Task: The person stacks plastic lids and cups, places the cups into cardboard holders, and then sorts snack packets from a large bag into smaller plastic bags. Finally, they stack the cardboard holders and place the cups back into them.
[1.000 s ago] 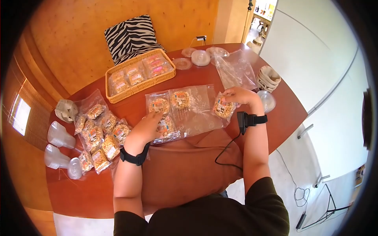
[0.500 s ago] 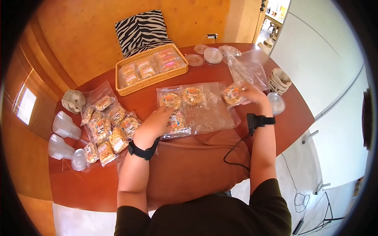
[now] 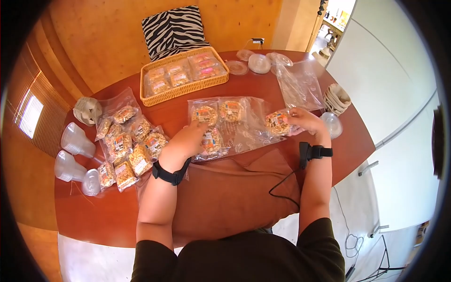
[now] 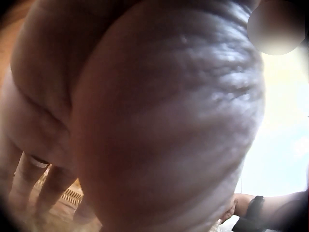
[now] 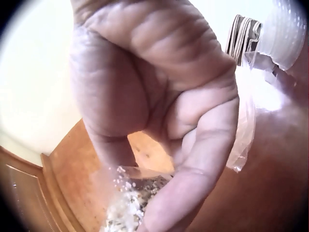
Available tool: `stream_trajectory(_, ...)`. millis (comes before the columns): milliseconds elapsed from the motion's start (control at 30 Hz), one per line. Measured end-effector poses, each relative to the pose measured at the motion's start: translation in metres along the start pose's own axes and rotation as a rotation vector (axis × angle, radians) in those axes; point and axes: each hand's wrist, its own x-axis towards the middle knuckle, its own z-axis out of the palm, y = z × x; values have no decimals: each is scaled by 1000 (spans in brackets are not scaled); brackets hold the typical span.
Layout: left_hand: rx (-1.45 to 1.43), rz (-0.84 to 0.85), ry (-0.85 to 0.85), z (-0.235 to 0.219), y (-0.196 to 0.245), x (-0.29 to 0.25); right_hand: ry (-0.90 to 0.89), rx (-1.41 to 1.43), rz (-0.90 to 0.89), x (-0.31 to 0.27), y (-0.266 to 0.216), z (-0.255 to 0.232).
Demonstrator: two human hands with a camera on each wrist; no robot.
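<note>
In the head view a large clear plastic bag [image 3: 249, 136] lies flat on the table, with round snack packs at its left part. My left hand [image 3: 187, 140] rests with its fingers over the lower left pack [image 3: 212, 141], below another pack [image 3: 205, 115]. A third pack [image 3: 232, 111] lies to the right of these. With thumb and fingers, my right hand [image 3: 306, 121] pinches a snack pack [image 3: 277, 123] over the bag's right end. The right wrist view shows that hand [image 5: 164, 106] gripping the edge of the pack's wrapper [image 5: 126, 208].
Several snack packs [image 3: 140, 160] lie piled on the left, beside stacked clear cups [image 3: 77, 141]. A wicker basket [image 3: 185, 91] of packs stands at the back. Clear lids [image 3: 259, 64], another plastic bag [image 3: 300, 87] and molded grey trays [image 3: 337, 97] are at the back right.
The right hand carried its pack up off the table side and then lowered it toward the bag's right end. The left hand stays over the left packs. The head view has shifted.
</note>
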Motion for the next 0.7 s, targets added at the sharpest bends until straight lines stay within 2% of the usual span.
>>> stream_trajectory(33, 8, -7, 8, 1, -2, 0, 9, -30, 15, -6, -4, -2)
stream_trajectory(133, 23, -51, -3, -1, 0, 1, -120, -120, -9, -10, -1, -17)
stream_trajectory(200, 13, -116, -61, -8, 11, 0, -80, -81, -38, -16, 1, -19)
stream_trajectory(300, 93, 39, -25, -16, 30, 2, -69, -24, -60, -15, 5, -20)
stream_trajectory(367, 36, 214, 140, -16, 64, 12, -64, -10, -67, -13, 7, -21)
stream_trajectory(433, 30, 542, 194, 2, 88, 43, -46, -18, -69, -15, 7, -20)
stream_trajectory(500, -118, 843, 263, 30, 118, 69, -3, -5, -63, -16, 7, -17)
stream_trajectory(600, 75, 907, 69, 52, 145, 89, 12, 36, -78, -15, 13, -20)
stream_trajectory(633, 174, 888, 66, 57, 145, 94, 10, 55, -85, -14, 17, -22)
stream_trajectory(700, 373, 845, 56, 67, 146, 106, 123, 48, -114, -13, 25, -28)
